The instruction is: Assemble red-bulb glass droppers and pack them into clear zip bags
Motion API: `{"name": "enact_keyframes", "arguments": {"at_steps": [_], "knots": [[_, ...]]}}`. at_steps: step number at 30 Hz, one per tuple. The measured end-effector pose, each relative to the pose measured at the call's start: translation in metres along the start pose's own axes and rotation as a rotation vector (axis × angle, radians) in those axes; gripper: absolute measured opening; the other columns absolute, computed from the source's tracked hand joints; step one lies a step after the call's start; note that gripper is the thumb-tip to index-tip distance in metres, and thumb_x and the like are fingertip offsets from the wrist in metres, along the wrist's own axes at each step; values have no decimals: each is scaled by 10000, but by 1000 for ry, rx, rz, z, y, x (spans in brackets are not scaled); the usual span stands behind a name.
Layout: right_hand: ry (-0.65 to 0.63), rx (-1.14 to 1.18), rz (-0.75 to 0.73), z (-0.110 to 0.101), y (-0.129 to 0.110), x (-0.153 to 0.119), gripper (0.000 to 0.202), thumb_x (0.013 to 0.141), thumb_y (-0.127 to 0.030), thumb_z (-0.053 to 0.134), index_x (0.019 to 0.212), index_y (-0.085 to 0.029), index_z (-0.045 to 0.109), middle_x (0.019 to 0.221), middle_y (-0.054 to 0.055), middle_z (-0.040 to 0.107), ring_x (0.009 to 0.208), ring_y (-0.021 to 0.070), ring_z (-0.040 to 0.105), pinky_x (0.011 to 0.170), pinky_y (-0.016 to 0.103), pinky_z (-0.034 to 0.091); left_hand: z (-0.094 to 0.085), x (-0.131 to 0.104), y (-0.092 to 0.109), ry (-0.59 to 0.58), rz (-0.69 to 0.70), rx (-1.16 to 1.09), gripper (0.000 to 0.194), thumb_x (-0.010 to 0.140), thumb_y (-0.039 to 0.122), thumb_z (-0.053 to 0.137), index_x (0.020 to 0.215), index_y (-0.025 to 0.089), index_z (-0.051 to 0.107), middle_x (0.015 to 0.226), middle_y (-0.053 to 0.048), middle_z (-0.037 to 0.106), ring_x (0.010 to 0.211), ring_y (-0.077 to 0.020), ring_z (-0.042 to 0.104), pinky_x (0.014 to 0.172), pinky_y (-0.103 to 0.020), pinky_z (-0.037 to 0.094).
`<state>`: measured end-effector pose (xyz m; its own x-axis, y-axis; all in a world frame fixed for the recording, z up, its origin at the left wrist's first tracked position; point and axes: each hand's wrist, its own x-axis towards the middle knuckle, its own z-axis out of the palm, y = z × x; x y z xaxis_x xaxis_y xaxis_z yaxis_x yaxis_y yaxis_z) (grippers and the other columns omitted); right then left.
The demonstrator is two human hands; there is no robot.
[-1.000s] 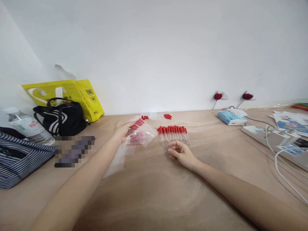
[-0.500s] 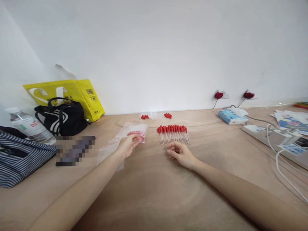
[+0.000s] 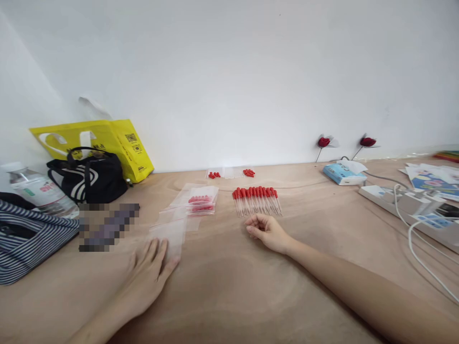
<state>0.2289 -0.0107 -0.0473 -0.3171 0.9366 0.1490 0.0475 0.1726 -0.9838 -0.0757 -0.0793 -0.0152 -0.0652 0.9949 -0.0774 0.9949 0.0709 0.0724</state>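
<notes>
My left hand point(image 3: 152, 274) lies with its fingers spread, fingertips on the near end of an overlapping row of clear zip bags point(image 3: 172, 234). Farther along that row sits a stack of bags with red rubber bulbs point(image 3: 201, 205) showing through the plastic. My right hand point(image 3: 267, 231) rests on the table, its fingers loosely curled in and nothing visible in them. Just beyond it is a side-by-side row of glass droppers with red bulbs point(image 3: 255, 198), their thin tips pointing toward me.
Flat bags with red bulbs point(image 3: 249, 173) lie near the wall. On the left are a yellow bag point(image 3: 134, 153), a black bag point(image 3: 103, 177), a bottle point(image 3: 38, 191) and a striped pouch point(image 3: 39, 243). To the right are a tissue pack point(image 3: 344, 173) and a power strip point(image 3: 380, 196) with cables.
My left hand has drawn back from the stack of filled bags toward me and now lies flat on the nearer bags. My right hand stays in place, curled.
</notes>
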Motion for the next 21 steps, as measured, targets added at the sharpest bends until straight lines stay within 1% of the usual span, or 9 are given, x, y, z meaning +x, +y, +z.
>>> {"name": "enact_keyframes", "arguments": {"at_steps": [1, 3, 6, 8, 11, 14, 16, 18, 21], "knots": [[-1, -2, -1, 0, 0, 0, 209, 675, -343, 609, 780, -180, 532, 635, -23, 529, 570, 90, 496, 581, 247, 428, 2, -7, -2, -23, 72, -5, 682, 800, 497, 315, 1331, 71, 271, 1395, -155, 199, 1295, -310, 102, 1027, -525, 101], [-5, -5, -6, 1, 1, 0, 194, 683, -336, 597, 776, -180, 530, 634, -23, 527, 565, 90, 494, 573, 243, 422, 1, -20, -1, -73, 281, -47, 629, 814, 489, 341, 1353, 189, 219, 1411, -77, 163, 1297, -287, 119, 1038, -510, 95], [1, -61, -28, 2, -1, 0, 147, 711, -308, 562, 773, -176, 540, 641, -15, 532, 563, 90, 491, 559, 237, 410, -12, -27, 13, -195, 599, -132, 564, 826, 441, 404, 1332, 370, 165, 1415, 26, 146, 1297, -264, 146, 1042, -510, 76], [13, -186, -72, 1, -4, -2, 108, 723, -272, 546, 768, -176, 567, 662, -2, 547, 569, 95, 488, 551, 234, 399, -26, -20, 29, -272, 747, -164, 545, 829, 407, 426, 1320, 390, 188, 1412, 32, 172, 1295, -260, 161, 1037, -524, 37], [-19, -429, -171, -3, -11, -5, 80, 725, -222, 545, 739, -184, 614, 715, 20, 564, 621, 113, 501, 563, 237, 396, -41, 4, 55, -351, 922, -182, 507, 824, 374, 453, 1301, 367, 281, 1408, 18, 216, 1299, -245, 163, 1036, -523, 0], [-85, -546, -248, -8, -16, -7, 89, 731, -198, 547, 716, -188, 634, 736, 26, 577, 714, 135, 526, 639, 253, 413, -42, 32, 77, -382, 1004, -216, 470, 806, 357, 486, 1262, 319, 375, 1408, -7, 236, 1300, -234, 170, 1035, -518, -44], [-96, -577, -255, -11, -18, -8, 93, 737, -198, 548, 729, -189, 640, 737, 25, 586, 745, 142, 533, 675, 262, 418, -35, 45, 89, -398, 976, -277, 345, 840, 348, 427, 1174, 267, 462, 1390, -23, 291, 1283, -210, 231, 1054, -489, 8], [-90, -609, -249, -14, -18, -9, 93, 743, -211, 554, 754, -190, 644, 754, 26, 598, 762, 147, 538, 698, 276, 419, -25, 50, 99, -321, 907, -329, 284, 855, 346, 392, 1082, 215, 499, 1350, -48, 367, 1252, -195, 302, 1065, -453, 84], [-113, -645, -299, -18, -18, -13, 92, 751, -236, 563, 770, -195, 643, 811, 30, 619, 797, 151, 545, 757, 304, 410, -12, 48, 108, -178, 873, -351, 314, 811, 380, 466, 1065, 195, 470, 1327, -67, 391, 1226, -206, 338, 1050, -418, 189]]}}
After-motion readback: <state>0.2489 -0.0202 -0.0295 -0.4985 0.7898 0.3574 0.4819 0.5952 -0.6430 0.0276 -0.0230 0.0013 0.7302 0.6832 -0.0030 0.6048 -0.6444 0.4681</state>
